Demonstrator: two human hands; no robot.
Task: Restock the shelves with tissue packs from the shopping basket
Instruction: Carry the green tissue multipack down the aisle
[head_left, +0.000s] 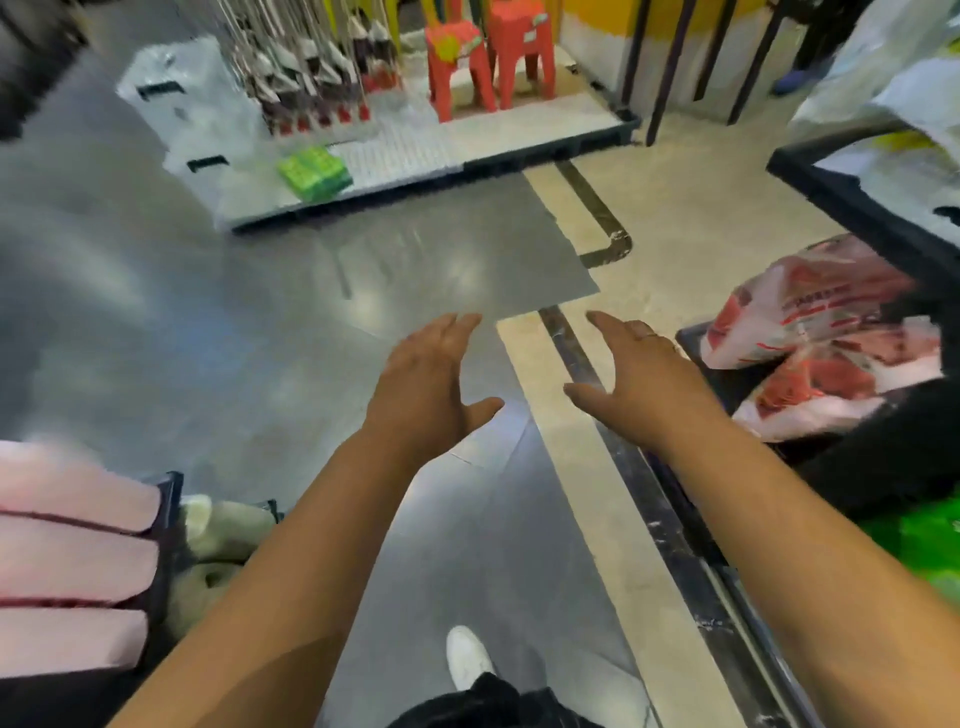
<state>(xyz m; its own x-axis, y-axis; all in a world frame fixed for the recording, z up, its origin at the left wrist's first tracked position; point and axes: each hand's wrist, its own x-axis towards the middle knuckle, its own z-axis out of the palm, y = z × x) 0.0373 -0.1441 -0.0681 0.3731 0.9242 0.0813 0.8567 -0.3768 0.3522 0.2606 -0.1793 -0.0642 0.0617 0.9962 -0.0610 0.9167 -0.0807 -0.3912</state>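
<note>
Floor (156, 338): grey, glossy, with glare patches, and it fills most of the view. A beige tiled strip (675, 218) runs along its right side, and a dark metal strip (571, 353) is set into the beige. At the far end stands a low white platform (415, 140) with a dark edge. It carries a green pack (311, 171), two red plastic stools (488, 57) and a row of hanging broom heads (311, 67). The frame is motion-blurred, so fine print is unreadable. The left hand (426, 384) and right hand (639, 384) are held out side by side above the floor, palms down. The fingers are straight and lightly spread, the thumbs point toward each other, and neither hand touches or holds anything. The red-and-white packs (821, 322) lie to the right of the right hand, close to it but apart from it, piled in a black basket (693, 340) on the beige strip. The top pack is tilted, with its long axis running from lower left to upper right in the view and its near end toward the hands. The packs under it lie flatter along a similar line. At lower left, three pink packs (67, 545) are stacked flat behind a dark frame (169, 519). Their long axes run left to right and their ends face the frame. Whether these pink packs are tissue cannot be told. A white shoe (467, 654) shows at the bottom edge.
</note>
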